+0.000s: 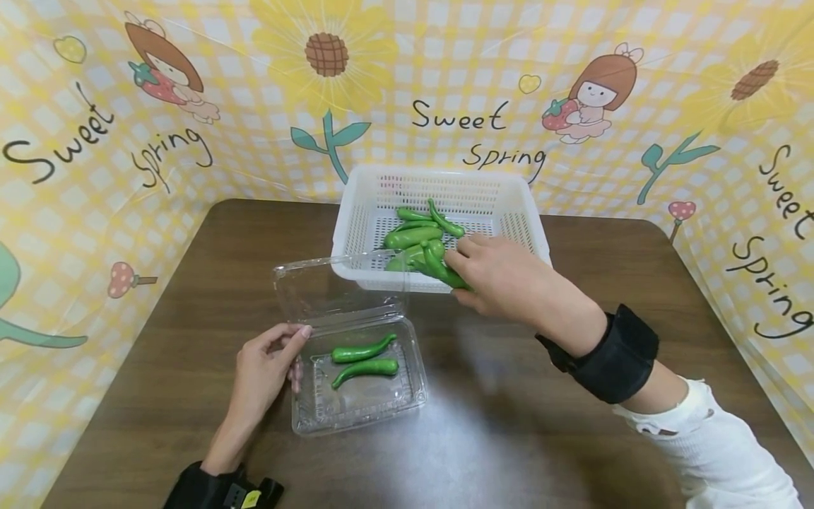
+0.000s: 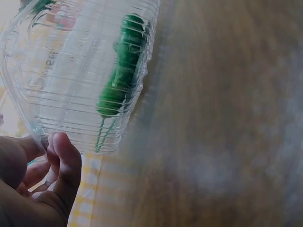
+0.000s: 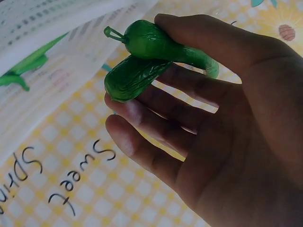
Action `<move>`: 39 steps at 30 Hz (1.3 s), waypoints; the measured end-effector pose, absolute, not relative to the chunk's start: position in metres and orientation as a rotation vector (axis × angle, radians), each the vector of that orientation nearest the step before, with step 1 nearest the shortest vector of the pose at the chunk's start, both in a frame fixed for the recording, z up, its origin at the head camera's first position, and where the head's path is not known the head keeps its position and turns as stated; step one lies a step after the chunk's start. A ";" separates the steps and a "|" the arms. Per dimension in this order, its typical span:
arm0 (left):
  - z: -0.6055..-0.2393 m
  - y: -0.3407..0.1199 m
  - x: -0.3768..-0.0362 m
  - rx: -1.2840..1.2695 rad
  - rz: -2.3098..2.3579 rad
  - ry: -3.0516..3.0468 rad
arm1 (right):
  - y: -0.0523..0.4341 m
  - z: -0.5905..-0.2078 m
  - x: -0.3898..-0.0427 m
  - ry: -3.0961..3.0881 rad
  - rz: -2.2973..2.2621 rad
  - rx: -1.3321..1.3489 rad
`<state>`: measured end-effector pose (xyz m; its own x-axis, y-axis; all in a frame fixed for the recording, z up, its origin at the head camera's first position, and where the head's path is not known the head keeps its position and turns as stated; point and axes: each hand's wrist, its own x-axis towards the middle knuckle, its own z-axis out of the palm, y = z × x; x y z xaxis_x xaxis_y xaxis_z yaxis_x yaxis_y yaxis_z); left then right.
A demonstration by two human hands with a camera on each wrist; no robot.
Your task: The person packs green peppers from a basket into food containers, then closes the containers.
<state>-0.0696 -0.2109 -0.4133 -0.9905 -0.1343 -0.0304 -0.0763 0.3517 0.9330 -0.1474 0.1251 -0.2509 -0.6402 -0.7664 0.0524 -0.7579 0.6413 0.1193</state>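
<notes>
The right hand is hovering at the near rim of the white basket, its grip closing on two green peppers: the right wrist view is showing the thumb pressing them against the fingertips, one pepper lying across the other, a stem poking out past the fingers. More peppers are lying heaped in the basket.

The left hand is resting against the left edge of the clear clamshell box, thumb and fingers lightly pinching its rim (the left wrist view is showing the fingers curling just under the ribbed plastic wall). The box is sitting on the brown surface with its lid standing open toward the basket, and two peppers are already lying in its tray, side by side, their long axes running left to right.

The relation that matters: the box is lying to the left of and nearer to the person than the right hand's grip, just in front of the basket. The held peppers are pointing roughly crosswise to the tray's length, so I am judging a turn of the wrist would be needed for them to lie alongside the pair there.
</notes>
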 end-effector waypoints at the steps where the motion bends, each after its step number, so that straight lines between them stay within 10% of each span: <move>1: -0.413 -0.211 -0.070 0.195 -1.753 -2.538 | 0.123 -0.251 -0.146 -2.751 -0.125 1.293; 39: -0.415 -0.210 -0.072 0.207 -1.719 -2.536 | 0.039 -0.318 -0.101 -2.710 -0.276 1.723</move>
